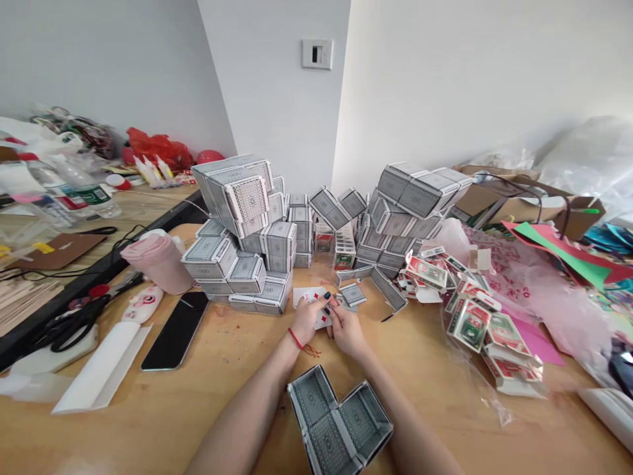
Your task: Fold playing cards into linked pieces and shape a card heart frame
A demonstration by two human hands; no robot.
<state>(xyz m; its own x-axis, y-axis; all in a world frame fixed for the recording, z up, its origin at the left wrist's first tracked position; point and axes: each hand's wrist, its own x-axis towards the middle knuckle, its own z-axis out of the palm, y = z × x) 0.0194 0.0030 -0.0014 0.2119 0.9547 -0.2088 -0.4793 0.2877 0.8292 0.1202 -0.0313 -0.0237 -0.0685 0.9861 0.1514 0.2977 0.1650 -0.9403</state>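
Note:
Near the middle of the table, my left hand (305, 318) is closed on a playing card (322, 321) with red diamonds. My right hand (347, 328) meets it from the other side, fingers pinched at the edge of the cards; its exact grip is partly hidden. Another diamond card (299, 297) lies just beyond the left fingers. Beside the right fingertips lies a grey-backed card (353, 294), with a folded card strip (388, 290) standing to its right. Between my forearms sits an L-shaped open box module (330, 432) made from grey-backed cards.
Stacked card boxes rise at left (242, 204) and right (415, 191). Opened card packs (469, 323) are heaped at right near a pink plastic bag (534, 284). Left are a phone (175, 332), scissors (74, 323), a pink cloth roll (157, 260) and folded white paper (101, 369).

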